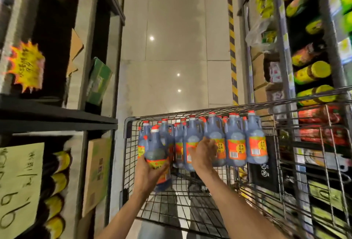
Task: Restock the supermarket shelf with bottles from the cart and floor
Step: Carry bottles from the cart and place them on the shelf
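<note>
A: Wire cart (131,124) sits in the aisle, tiled floor (171,48) beyond it. Far end of the basket is packed with dark bottles (234,143), red caps, orange labels, all upright in a row against the front wire.

B: Left hand (146,174)?

A: Left grip is wrapped around the lower body of one bottle (155,151), fingers over the label. That bottle is lifted clear of the row, at the left side of the basket, tilted slightly.

B: And the right hand (202,155)?

A: Reaching into the row. Right grip has its fingers curled against the label of a standing bottle (214,139) near the middle; whether it is clamped on it or only touching, cannot tell. Frame is blurred there.

B: Shelving?

A: Left shelf (57,118) is dark, with a yellow starburst price tag (26,65) above, a handwritten paper sign (19,187) and yellow-capped dark bottles (57,181) below, cardboard boxes (97,172) at the end. Right side has a metal rack (285,57) stocked with yellow-lidded jars (312,75) and red packets (320,115), all smeared by motion.
</note>
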`<state>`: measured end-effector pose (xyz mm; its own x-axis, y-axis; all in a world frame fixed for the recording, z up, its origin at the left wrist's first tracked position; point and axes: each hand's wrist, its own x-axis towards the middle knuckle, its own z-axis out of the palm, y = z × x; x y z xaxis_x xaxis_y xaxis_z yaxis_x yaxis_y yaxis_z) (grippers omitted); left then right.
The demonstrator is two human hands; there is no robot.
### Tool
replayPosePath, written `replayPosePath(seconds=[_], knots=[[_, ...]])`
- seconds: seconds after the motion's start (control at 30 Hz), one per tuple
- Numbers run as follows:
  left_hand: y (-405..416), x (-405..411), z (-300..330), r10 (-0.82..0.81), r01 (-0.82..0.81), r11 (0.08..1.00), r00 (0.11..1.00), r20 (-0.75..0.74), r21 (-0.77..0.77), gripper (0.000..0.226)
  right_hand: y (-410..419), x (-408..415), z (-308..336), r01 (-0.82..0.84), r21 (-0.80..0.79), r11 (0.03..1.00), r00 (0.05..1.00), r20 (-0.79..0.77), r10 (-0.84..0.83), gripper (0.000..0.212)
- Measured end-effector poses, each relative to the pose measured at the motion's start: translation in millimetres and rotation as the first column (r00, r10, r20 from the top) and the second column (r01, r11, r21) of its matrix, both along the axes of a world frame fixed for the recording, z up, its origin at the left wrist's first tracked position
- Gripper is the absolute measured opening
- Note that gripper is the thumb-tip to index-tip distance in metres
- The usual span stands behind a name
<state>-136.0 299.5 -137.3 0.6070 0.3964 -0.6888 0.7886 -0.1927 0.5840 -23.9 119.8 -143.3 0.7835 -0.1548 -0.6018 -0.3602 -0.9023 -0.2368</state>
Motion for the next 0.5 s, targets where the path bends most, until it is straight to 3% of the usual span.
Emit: replayPosePath(seconds=[0.17, 0.3, 0.5], knots=[[5.9, -10.3, 10.8, 0.036, -0.037, 0.999, 0.998, 0.056, 0.008, 0.057, 7.3, 5.1, -15.9, 0.175, 0.081, 0.981, 0.983, -0.079, -0.168, 0.063], [16.4, -18.8, 11.8, 0.015, -0.014, 1.0, 0.998, 0.053, -0.011, 0.066, 15.5, 6.4, -22.3, 0.345, 0.136, 0.929, 0.931, -0.175, -0.32, 0.097], [28.0, -22.4, 21.6, -0.018, 0.019, 1.0, 0.999, 0.051, -0.022, 0.07, 36.3, 8.6, -32.8, 0.525, 0.269, 0.808, 0.836, -0.344, -0.428, 0.108]])
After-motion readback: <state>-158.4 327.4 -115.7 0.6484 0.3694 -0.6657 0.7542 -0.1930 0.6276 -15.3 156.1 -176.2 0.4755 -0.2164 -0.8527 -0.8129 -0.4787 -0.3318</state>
